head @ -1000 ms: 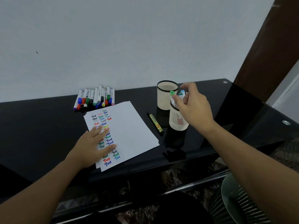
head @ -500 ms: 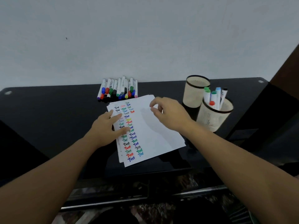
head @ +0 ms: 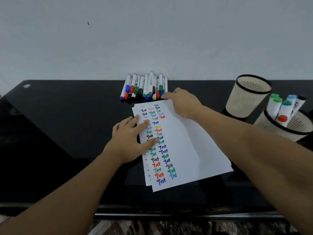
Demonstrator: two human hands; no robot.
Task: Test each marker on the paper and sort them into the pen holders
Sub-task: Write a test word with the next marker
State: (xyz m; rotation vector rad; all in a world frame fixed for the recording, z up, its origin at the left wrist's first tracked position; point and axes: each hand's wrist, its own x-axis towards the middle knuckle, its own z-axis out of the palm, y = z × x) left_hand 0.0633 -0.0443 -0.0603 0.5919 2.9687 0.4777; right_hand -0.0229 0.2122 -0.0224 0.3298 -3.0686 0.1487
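Note:
A stack of white paper [head: 189,146] lies on the black table, its left part covered with coloured "Test" marks. My left hand [head: 130,139] rests flat on the paper's left edge, fingers spread. A pile of several capped markers [head: 145,87] lies by the wall beyond the paper. My right hand [head: 181,102] reaches over the paper's top edge, its fingertips at the right end of that pile; whether they hold a marker is hidden. Two cream pen holders stand at the right: the far holder [head: 245,100] looks empty, the near holder [head: 303,133] holds several markers.
The black glossy table [head: 67,133] runs up against a pale wall. A round metal fitting [head: 26,86] sits at its far left corner. The table's front edge runs along the bottom of the view.
My right hand left the near holder, crossed leftward over the paper and now reaches the marker pile. The view turned left. My left hand stayed on the paper.

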